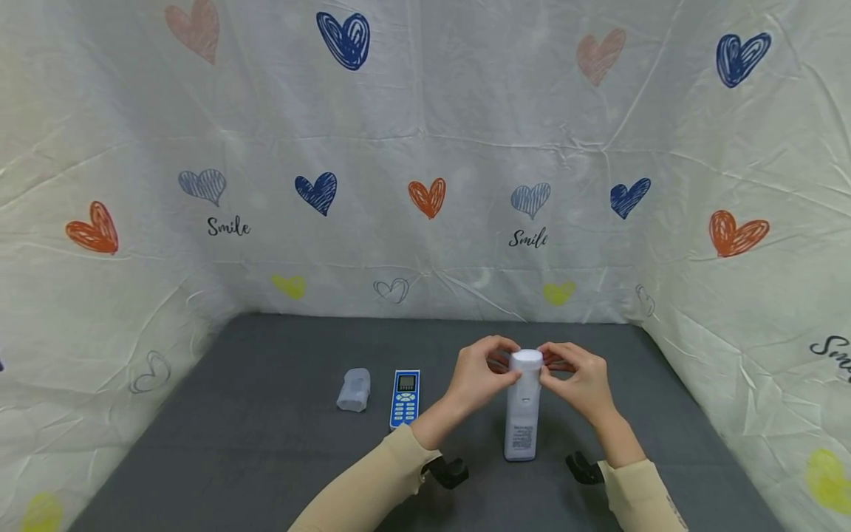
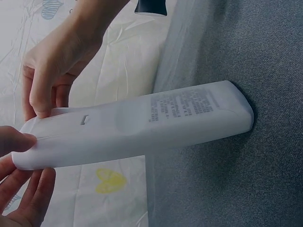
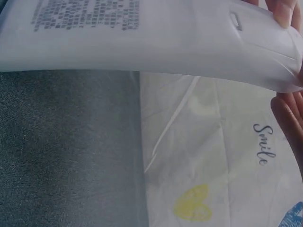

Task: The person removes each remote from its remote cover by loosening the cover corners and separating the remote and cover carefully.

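Observation:
A white remote (image 1: 521,421) in a translucent sleeve is propped on the grey table (image 1: 266,443), its near end down, far end raised and printed back toward me. My left hand (image 1: 488,367) and right hand (image 1: 565,365) both pinch the raised top end from either side. In the left wrist view the remote (image 2: 142,127) slants up from the table; my left hand (image 2: 19,161) pinches its tip with the thumb on top, and my right hand (image 2: 47,80) grips it from above. In the right wrist view the remote (image 3: 142,38) fills the top, with my right hand's fingers (image 3: 289,111) under its end.
A blue-and-white remote (image 1: 404,399) lies face up left of my hands, with a crumpled translucent sleeve (image 1: 353,389) beside it. White cloth printed with hearts (image 1: 425,185) walls the table at the back and on both sides.

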The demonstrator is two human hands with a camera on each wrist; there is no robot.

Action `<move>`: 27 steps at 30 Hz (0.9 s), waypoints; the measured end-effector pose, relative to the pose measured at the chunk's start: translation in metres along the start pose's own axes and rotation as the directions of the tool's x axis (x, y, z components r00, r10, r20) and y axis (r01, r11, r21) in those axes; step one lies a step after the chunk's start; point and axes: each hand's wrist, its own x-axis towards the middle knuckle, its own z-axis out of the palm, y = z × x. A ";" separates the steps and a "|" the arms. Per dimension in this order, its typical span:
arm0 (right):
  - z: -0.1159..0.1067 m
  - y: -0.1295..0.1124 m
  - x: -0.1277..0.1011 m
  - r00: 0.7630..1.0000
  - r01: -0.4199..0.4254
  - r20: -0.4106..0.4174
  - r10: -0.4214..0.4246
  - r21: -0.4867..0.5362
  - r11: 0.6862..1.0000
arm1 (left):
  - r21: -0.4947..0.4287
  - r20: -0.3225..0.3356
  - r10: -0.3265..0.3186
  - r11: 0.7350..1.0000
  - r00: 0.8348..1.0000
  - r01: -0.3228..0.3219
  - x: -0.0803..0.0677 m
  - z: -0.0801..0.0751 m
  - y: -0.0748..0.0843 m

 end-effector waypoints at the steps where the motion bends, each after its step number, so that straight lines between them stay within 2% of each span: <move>1: 0.001 0.001 0.000 1.000 0.004 -0.007 -0.004 0.003 1.000 | 0.001 0.001 -0.001 1.000 1.000 0.001 0.000 0.000 0.000; 6: 0.003 -0.003 0.003 0.998 0.034 -0.047 -0.034 -0.006 0.999 | 0.005 0.011 -0.006 1.000 1.000 0.006 0.001 -0.001 0.000; 12: 0.001 -0.028 0.011 0.995 0.058 -0.087 -0.058 0.003 0.998 | 0.004 0.017 -0.001 1.000 1.000 0.001 0.002 -0.002 -0.001; 22: 0.006 -0.032 0.012 0.982 0.007 -0.187 -0.003 0.019 1.000 | 0.002 0.030 -0.006 1.000 1.000 0.006 0.004 -0.004 -0.004; 27: 0.009 -0.034 0.012 0.973 -0.082 -0.213 0.092 0.056 0.995 | -0.006 0.040 -0.025 1.000 0.999 0.026 0.005 -0.004 -0.005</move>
